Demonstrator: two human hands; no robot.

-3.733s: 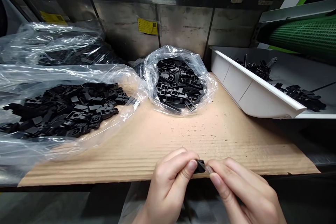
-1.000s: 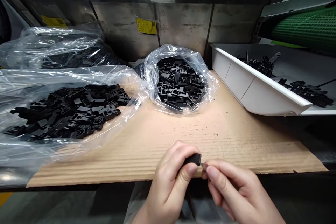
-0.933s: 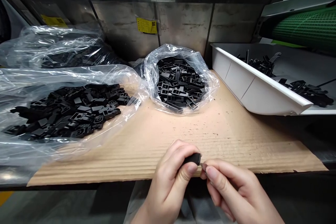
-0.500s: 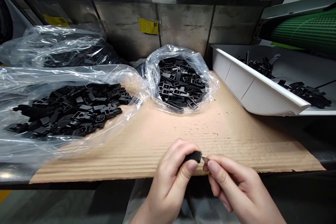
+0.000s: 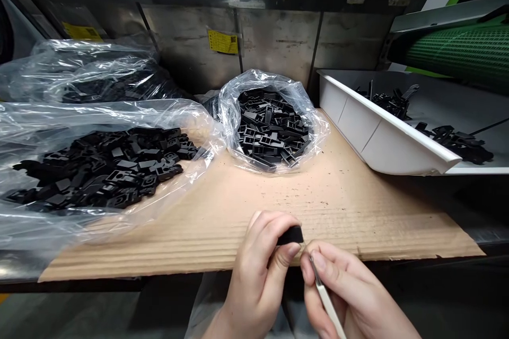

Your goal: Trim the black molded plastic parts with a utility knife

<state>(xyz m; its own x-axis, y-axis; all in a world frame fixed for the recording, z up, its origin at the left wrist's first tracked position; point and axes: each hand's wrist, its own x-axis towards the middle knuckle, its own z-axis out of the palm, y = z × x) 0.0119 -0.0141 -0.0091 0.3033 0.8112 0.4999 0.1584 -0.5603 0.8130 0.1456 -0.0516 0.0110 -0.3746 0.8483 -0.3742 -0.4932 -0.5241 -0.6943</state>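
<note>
"What do the hands have?"

"The left hand (image 5: pixel 258 265) is closed narrow, pinching a small black plastic part (image 5: pixel 290 235) between thumb and fingers, above the near edge of a corrugated brown cardboard sheet (image 5: pixel 369 228). The right hand (image 5: pixel 345 296) holds a slim white-handled tool with a metal tip (image 5: pixel 326 299) in a pen-like grip."

"What could go wrong from here?"

"The metal tip is the main risk. If the pinch loosens or the part twists, the tip could skid off and catch the left thumb. A weak hold could also drop the part onto the cardboard, or it could get mixed with the black plastic pieces (image 5: pixel 270 127) heaped in a clear plastic bag (image 5: pixel 228 116)."

"And how does the part lie?"

"Its long axis runs almost level across the view, rising slightly to the right. That right end faces the tool's tip, which points up and left. Whether they touch is too small to tell."
</note>
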